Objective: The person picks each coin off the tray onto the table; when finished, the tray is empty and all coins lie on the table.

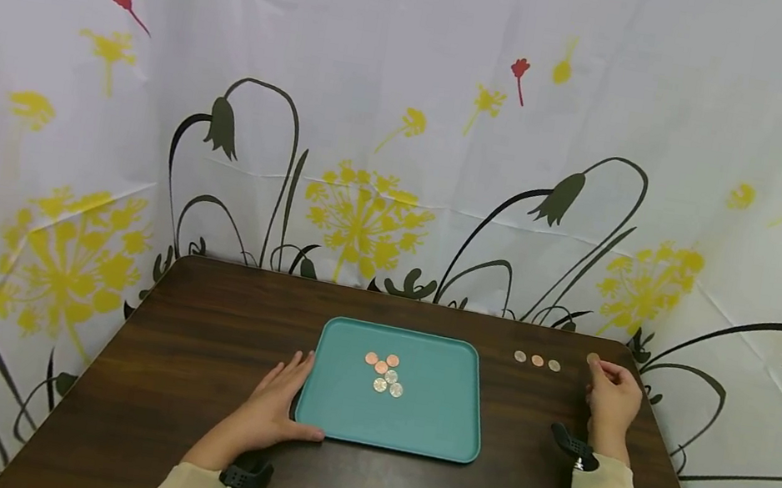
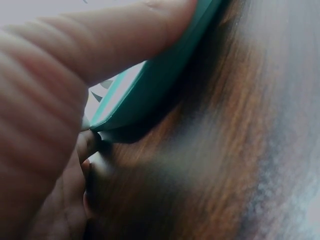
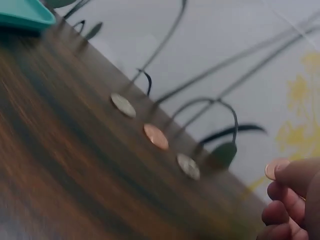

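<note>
A copper coin (image 3: 270, 170) is pinched between the thumb and fingers of my right hand (image 1: 614, 402), raised over the table's right side. To the left of that hand, a row of three coins lies on the wood: a silver coin (image 1: 520, 356), a copper coin (image 1: 537, 360) and another silver coin (image 1: 554, 365). My left hand (image 1: 271, 407) rests at the near left corner of a teal tray (image 1: 424, 426), fingers extended along its left side and thumb against the near rim. Several copper coins (image 1: 382, 367) and silver coins (image 1: 396, 390) sit grouped mid-tray.
The dark wooden table (image 1: 210, 335) carries the tray near its middle. Behind the table's far edge hangs a white curtain (image 1: 387, 66) with printed flowers. Each wrist wears a black strap, such as the left strap (image 1: 247, 476).
</note>
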